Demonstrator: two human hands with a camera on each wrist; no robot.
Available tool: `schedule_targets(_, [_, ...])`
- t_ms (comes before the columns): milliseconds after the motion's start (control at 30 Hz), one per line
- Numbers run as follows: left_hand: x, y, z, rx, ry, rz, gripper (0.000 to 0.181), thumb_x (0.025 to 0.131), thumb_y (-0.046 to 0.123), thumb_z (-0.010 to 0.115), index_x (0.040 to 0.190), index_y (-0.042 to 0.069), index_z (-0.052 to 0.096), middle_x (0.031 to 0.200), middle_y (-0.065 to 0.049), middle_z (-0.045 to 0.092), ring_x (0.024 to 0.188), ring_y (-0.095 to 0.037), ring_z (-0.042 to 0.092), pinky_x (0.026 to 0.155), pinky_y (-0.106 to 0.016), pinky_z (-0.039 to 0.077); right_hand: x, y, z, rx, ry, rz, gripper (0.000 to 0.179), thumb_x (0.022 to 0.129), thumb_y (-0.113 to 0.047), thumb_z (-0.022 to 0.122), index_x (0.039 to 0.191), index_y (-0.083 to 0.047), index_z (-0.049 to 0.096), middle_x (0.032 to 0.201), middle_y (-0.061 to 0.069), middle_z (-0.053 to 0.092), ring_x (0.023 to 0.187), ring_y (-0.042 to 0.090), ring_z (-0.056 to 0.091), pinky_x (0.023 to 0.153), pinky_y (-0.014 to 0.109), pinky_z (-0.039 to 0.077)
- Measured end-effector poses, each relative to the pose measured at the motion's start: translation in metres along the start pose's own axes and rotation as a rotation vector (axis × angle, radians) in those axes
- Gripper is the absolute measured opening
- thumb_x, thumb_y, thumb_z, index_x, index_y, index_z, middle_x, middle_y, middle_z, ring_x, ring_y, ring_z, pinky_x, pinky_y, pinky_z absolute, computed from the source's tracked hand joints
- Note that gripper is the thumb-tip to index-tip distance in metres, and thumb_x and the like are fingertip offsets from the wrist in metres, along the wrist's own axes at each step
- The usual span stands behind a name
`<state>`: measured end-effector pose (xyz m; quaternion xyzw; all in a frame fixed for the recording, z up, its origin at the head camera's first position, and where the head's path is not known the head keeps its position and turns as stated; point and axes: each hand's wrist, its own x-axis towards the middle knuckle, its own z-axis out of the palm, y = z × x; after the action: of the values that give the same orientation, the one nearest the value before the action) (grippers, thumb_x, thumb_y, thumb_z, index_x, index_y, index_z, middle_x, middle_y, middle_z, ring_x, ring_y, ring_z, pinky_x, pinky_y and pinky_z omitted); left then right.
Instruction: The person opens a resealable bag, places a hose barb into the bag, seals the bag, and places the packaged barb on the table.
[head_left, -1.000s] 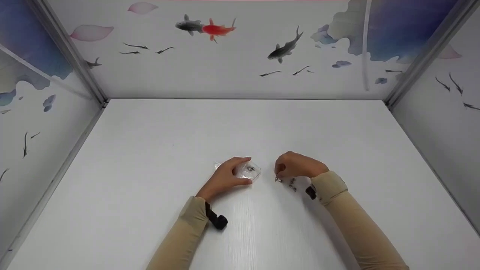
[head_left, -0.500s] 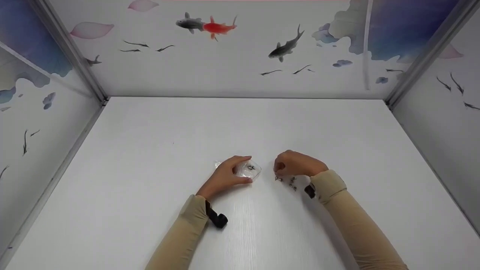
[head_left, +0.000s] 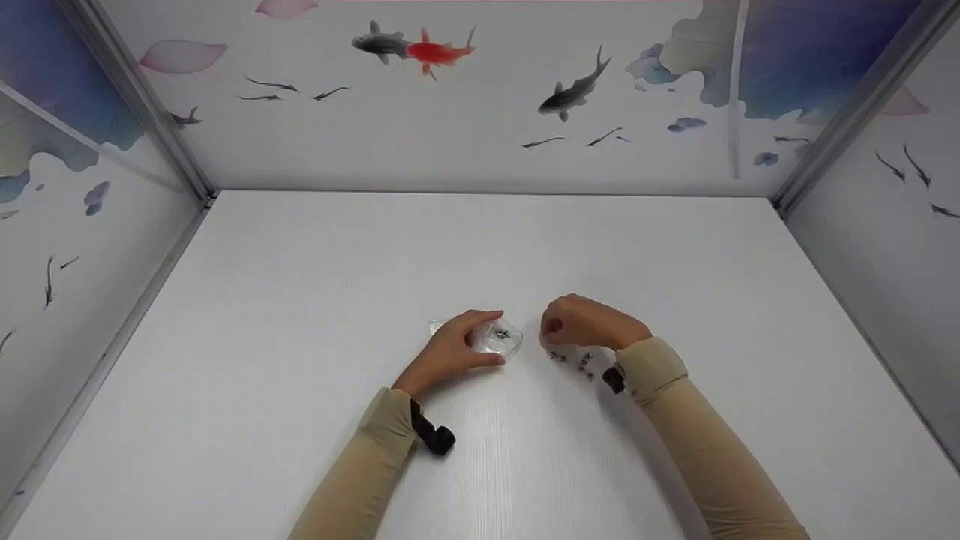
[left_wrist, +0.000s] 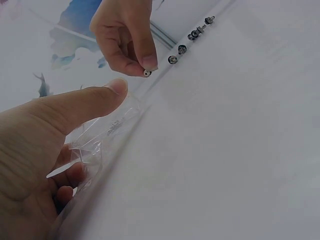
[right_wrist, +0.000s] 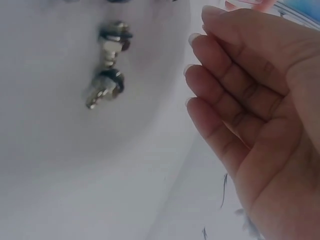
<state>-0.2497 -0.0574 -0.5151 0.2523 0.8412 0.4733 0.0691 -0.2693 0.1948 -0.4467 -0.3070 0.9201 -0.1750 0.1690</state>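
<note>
Head view — what done, what left?

Partway, seemingly: a small cluster of metal fittings (head_left: 502, 334) inside the clear plastic box (head_left: 511, 346), clasped by the left hand (head_left: 448, 351). Apart from it, pinched in the right hand (head_left: 592, 322) — a single fitting (left_wrist: 147, 73). Left: several loose fittings (head_left: 584, 365) near the right hand.

And around?

White tabletop (head_left: 375, 262), walled by panels (head_left: 450, 150) with printed fish (head_left: 442, 52).

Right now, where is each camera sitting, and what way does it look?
Head: on the person's head, facing forward and down at the table; both sleeves, left hand and right hand show.
Left wrist: on that wrist, looking over the left hand and clear container toward the right hand.
Right wrist: on that wrist, looking at the right hand's fingers and metal bits.
Head and left wrist both show both hands and metal bits.
</note>
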Motion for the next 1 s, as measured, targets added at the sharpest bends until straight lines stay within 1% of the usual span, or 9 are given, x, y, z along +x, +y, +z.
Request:
schedule_targets(133, [0.0, 0.001, 0.0, 0.0, 0.0, -0.002, 0.071, 0.076, 0.031, 0.082, 0.139, 0.017, 0.052, 0.136, 0.0, 0.056, 0.123, -0.016, 0.05, 0.103, -0.037, 0.039, 0.003, -0.005, -0.001, -0.014, 0.012, -0.02, 0.011, 0.089, -0.008, 0.064, 0.093, -0.01, 0.074, 0.09, -0.001, 0.07, 0.082, 0.012, 0.059, 0.078, 0.032, 0.051])
schedule_targets(400, [-0.001, 0.001, 0.0, -0.001, 0.005, -0.001, 0.071, 0.076, 0.03, 0.082, 0.139, 0.017, 0.052, 0.135, 0.0, 0.057, 0.124, -0.016, 0.05, 0.103, -0.037, 0.039, 0.011, -0.011, -0.002, -0.03, 0.056, -0.099, 0.009, 0.09, -0.008, 0.066, 0.093, -0.007, 0.074, 0.092, 0.002, 0.07, 0.087, 0.015, 0.061, 0.082, 0.034, 0.051])
schedule_targets(500, [0.0, 0.001, 0.0, -0.006, 0.003, 0.0, 0.071, 0.076, 0.03, 0.082, 0.139, 0.016, 0.052, 0.135, 0.0, 0.057, 0.123, -0.016, 0.051, 0.103, -0.037, 0.039, 0.014, -0.014, -0.002, -0.029, 0.069, -0.119, 0.009, 0.09, -0.008, 0.066, 0.093, -0.007, 0.074, 0.093, 0.002, 0.071, 0.087, 0.015, 0.061, 0.083, 0.034, 0.051])
schedule_targets(800, [-0.001, 0.0, 0.0, 0.003, 0.003, -0.003, 0.07, 0.076, 0.033, 0.081, 0.139, 0.018, 0.053, 0.134, 0.001, 0.057, 0.111, -0.014, 0.051, 0.095, -0.033, 0.04, 0.021, -0.023, -0.001, -0.057, 0.075, -0.137, 0.01, 0.089, -0.01, 0.067, 0.096, -0.008, 0.074, 0.092, 0.001, 0.07, 0.086, 0.014, 0.059, 0.082, 0.033, 0.05])
schedule_targets(867, [-0.001, 0.0, -0.001, 0.005, 0.001, -0.004, 0.07, 0.076, 0.034, 0.081, 0.139, 0.018, 0.053, 0.134, 0.001, 0.057, 0.109, -0.014, 0.05, 0.093, -0.032, 0.039, 0.022, -0.025, -0.001, -0.057, 0.079, -0.151, 0.011, 0.089, -0.01, 0.067, 0.096, -0.008, 0.075, 0.092, 0.002, 0.07, 0.086, 0.015, 0.06, 0.081, 0.033, 0.051])
schedule_targets(1000, [-0.001, 0.001, -0.001, 0.001, -0.002, -0.006, 0.07, 0.077, 0.034, 0.081, 0.139, 0.017, 0.053, 0.135, 0.0, 0.057, 0.114, -0.014, 0.051, 0.097, -0.034, 0.039, 0.024, -0.028, -0.001, -0.05, 0.091, -0.189, 0.011, 0.088, -0.008, 0.067, 0.095, -0.006, 0.075, 0.092, 0.003, 0.071, 0.085, 0.015, 0.061, 0.081, 0.033, 0.051])
